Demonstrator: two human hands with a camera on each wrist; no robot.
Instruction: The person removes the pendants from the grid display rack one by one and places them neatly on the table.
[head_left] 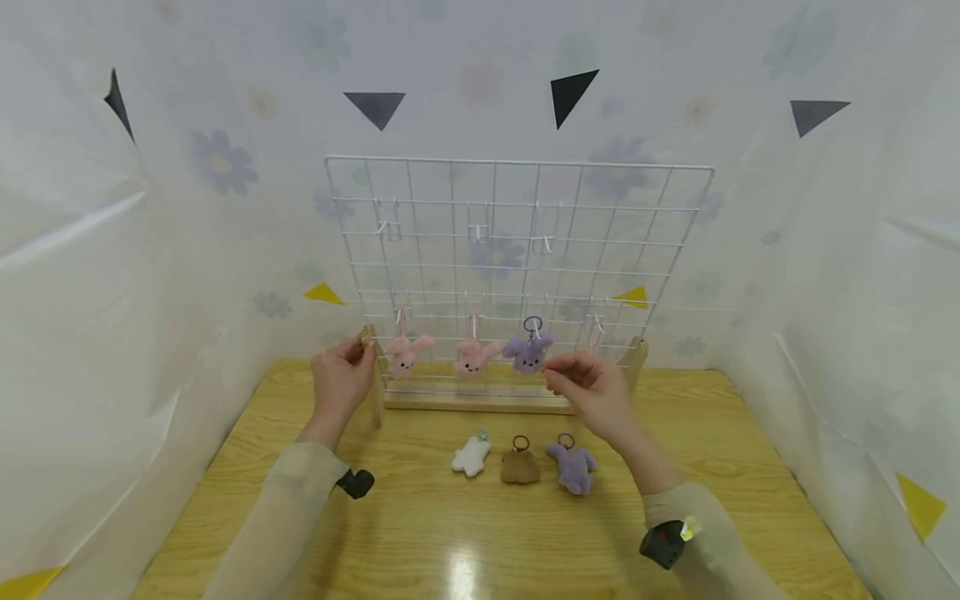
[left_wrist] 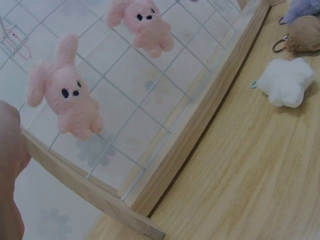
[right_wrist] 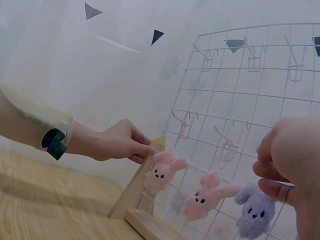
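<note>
Hands well apart. On my head feed the left hand (head_left: 343, 375) pinches the left post (head_left: 378, 392) near its top, fingers and thumb closed about the wood; my right wrist feed agrees. The right hand (head_left: 600, 396) has thumb and index tips close together at the side of the hanging purple plush (head_left: 528, 357); I cannot tell whether they pinch it.

That plush is on the rack (head_left: 465, 268), just left of the right fingertips, its dark ring (head_left: 532, 323) at a hook. Rack's lower row, reading from the left hand rightward: one pink plush (head_left: 407, 358), a second pink plush (head_left: 471, 360), the purple one, then a pink item (head_left: 590, 345) partly hidden behind the right hand. Upper row, above and between the hands: three white hooks (head_left: 477, 232).

On the table (head_left: 405, 533), between the forearms, I log a white plush (head_left: 471, 456), a brown plush (head_left: 520, 468) and a loose purple plush (head_left: 574, 470), the last nearest the right hand.
</note>
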